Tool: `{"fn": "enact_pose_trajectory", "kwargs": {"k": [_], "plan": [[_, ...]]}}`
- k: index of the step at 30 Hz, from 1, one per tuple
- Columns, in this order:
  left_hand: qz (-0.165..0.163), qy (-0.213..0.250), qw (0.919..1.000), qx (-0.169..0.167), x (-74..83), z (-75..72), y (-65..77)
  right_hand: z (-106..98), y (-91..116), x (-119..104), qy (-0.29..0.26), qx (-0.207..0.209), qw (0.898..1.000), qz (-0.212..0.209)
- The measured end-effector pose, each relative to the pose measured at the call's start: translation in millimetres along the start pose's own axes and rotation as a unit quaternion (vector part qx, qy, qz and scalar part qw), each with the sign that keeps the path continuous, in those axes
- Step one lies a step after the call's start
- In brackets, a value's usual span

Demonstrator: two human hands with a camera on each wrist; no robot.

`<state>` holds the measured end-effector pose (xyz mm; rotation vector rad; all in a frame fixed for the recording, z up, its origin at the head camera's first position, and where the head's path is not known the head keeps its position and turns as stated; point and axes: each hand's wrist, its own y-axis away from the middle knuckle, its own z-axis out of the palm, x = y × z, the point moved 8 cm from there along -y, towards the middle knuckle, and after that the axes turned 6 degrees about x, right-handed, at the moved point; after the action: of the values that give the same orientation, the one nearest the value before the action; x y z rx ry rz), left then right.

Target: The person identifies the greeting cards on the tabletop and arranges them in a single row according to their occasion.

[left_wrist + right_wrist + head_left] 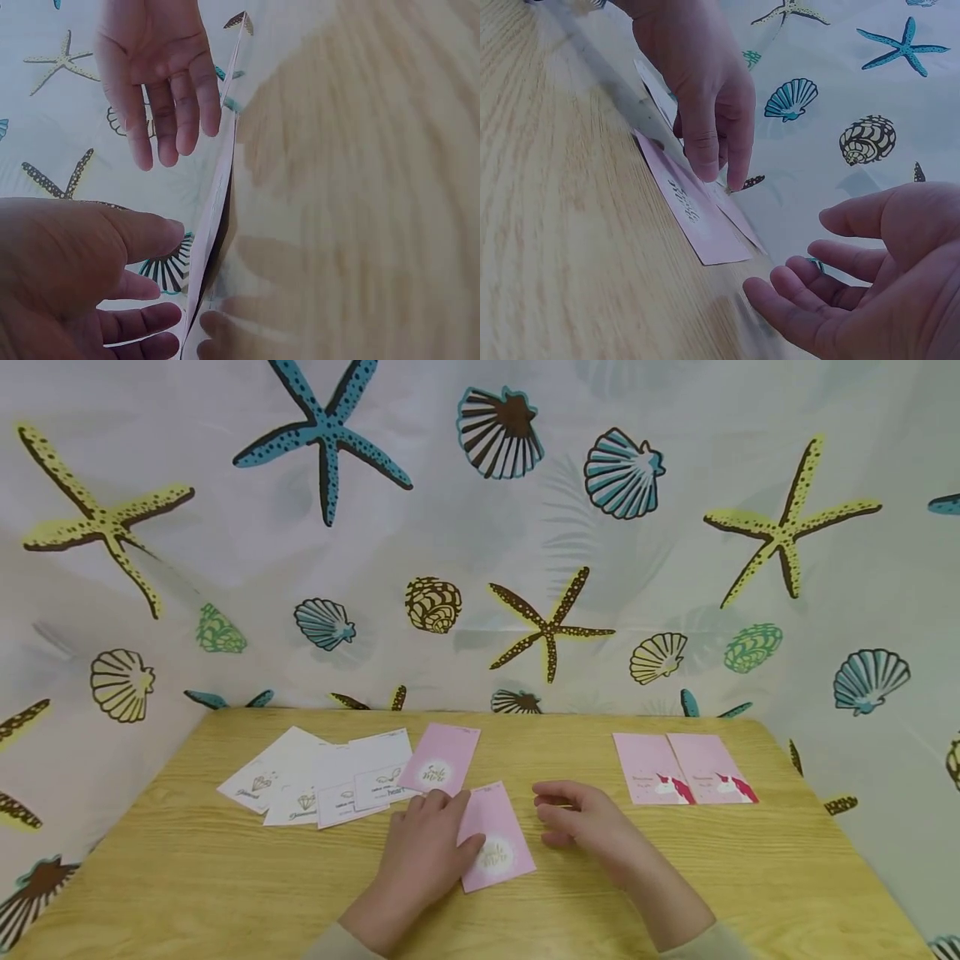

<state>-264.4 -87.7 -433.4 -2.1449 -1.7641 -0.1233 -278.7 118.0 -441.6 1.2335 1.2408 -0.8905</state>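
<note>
In the head view my left hand [427,852] reaches over a pink card [495,835] with gold lettering in a white circle. Its fingertips lie at the card's upper left and its thumb overlaps the left edge. Just beyond those fingers lies a second pink card [442,756] of the same design. Seen from the right wrist, the left hand [705,105] points down at the pink card [686,202], fingers loosely bent. My right hand [585,827] hovers right of the nearer card, fingers relaxed and apart, holding nothing.
Several white cards [292,768] overlap at the left of the wooden table [225,877]. Two pink unicorn cards [648,764] lie side by side at the right. Behind the table hangs a white cloth [465,543] printed with starfish and shells.
</note>
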Motion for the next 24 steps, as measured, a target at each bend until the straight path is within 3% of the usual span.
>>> {"fn": "enact_pose_trajectory", "kwargs": {"k": [10,24], "plan": [[0.014,0.018,0.9990,-0.039,-10.5,2.1,-1.8,6,0,5,-0.021,-0.013,1.000,0.009],[0.025,0.017,0.9989,-0.037,-15.5,0.6,0.9,15,-1,10,-0.051,-0.032,0.998,0.017]]}}
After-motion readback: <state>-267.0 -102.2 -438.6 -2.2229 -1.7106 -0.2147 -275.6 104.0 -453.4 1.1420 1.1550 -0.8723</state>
